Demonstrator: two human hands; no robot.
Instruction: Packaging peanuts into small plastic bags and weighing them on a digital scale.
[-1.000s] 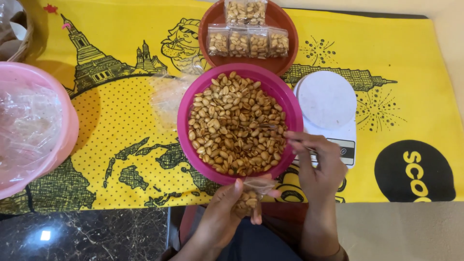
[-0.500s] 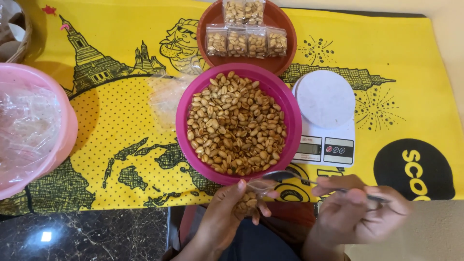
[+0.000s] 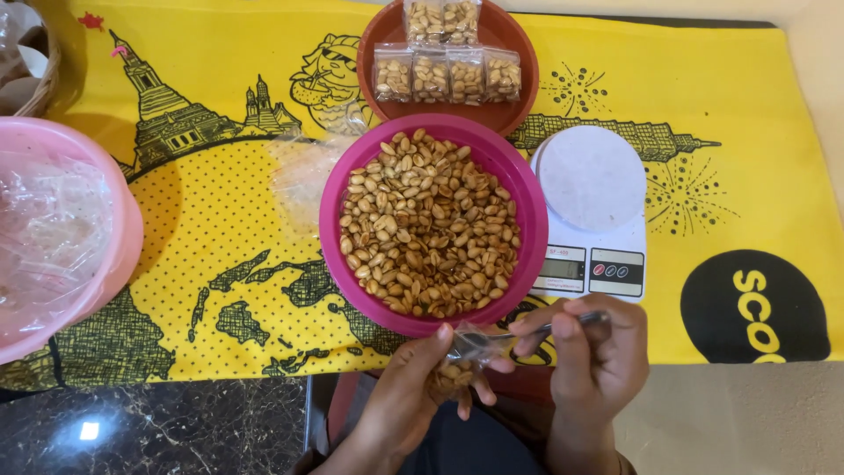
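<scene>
The left hand (image 3: 413, 387) is holding a small clear bag (image 3: 457, 365) just below the 6 o'clock edge of the magenta bowl (image 3: 330, 220), low and close in so that nuts spilling off have little way to fall. Its grip is pinching the bag's mouth, thumb at the top and fingers curling under the filled bottom, where a clump of peanuts is already sitting. The right hand (image 3: 598, 352) is coming in from 3 o'clock, its grip pressed together around the handle of a metal spoon (image 3: 536, 332), whose bowl is pointing into the bag's opening; whether the spoon is carrying any nuts is hard to tell, since the plastic is glinting over it.

The magenta bowl, heaped with roasted peanuts (image 3: 426, 224), is sitting mid-bench on the yellow printed cloth (image 3: 220, 264), within easy scooping reach. At its 3 o'clock a white kitchen scale (image 3: 591, 215) is standing just beside it, handy for weighing each bag. At 12 o'clock a brown plate (image 3: 387, 31) is holding finished bags of nuts (image 3: 448, 75) in rows, out of the way. Loose clear plastic is lying at 9 o'clock, and a pink tub (image 3: 132, 229) lined with plastic is standing well apart at the left.
</scene>
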